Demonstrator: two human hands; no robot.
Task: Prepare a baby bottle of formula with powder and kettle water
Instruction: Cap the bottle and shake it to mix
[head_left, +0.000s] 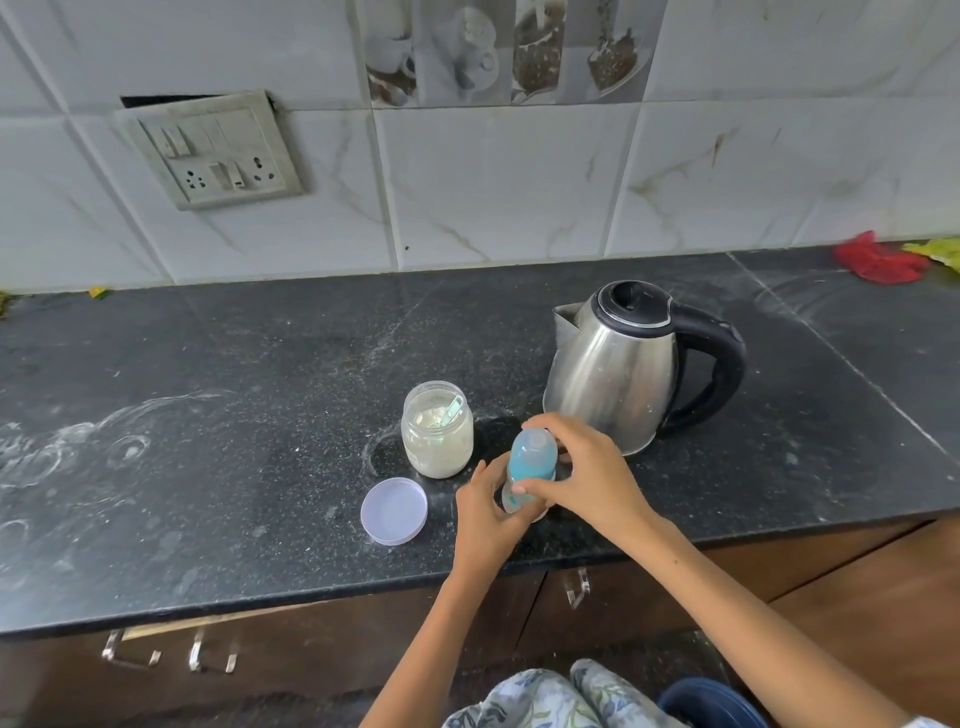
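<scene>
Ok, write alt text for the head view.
Both hands, left and right, grip a clear baby bottle with a blue collar on a black stone counter. Nearby: an open glass jar of white powder, its lilac lid, a steel kettle.

Shiny steel kettle (613, 374); speckled polished stone counter (260, 415); translucent plastic bottle (530, 462)

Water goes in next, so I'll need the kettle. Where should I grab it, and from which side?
Take the kettle by its black loop handle, coming from the right. The handle faces right and the spout left, toward the bottle, so the right hand looks best placed.
</scene>
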